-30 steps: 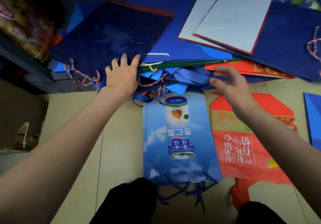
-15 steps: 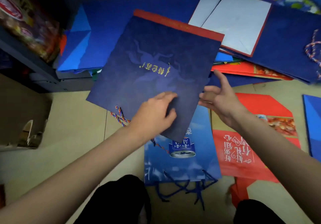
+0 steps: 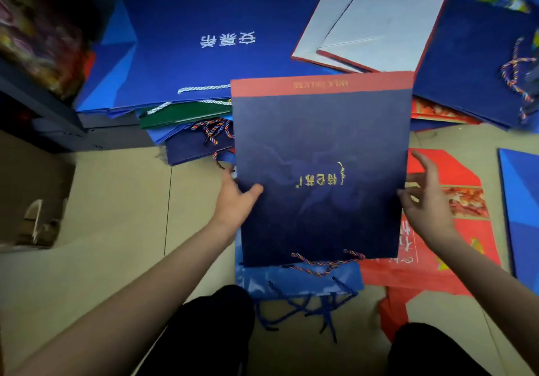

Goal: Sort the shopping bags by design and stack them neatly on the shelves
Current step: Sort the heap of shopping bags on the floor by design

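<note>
Left hand pinches the navy bag; right hand, fingers spread, apparently steadies its far edge. Square it before lowering.

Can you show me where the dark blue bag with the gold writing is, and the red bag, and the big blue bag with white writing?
dark blue bag point(image 3: 318, 148), head view, on its plain front.
red bag point(image 3: 466, 232), head view, on its red face.
big blue bag point(image 3: 180, 63), head view, on its bare blue front.
</note>
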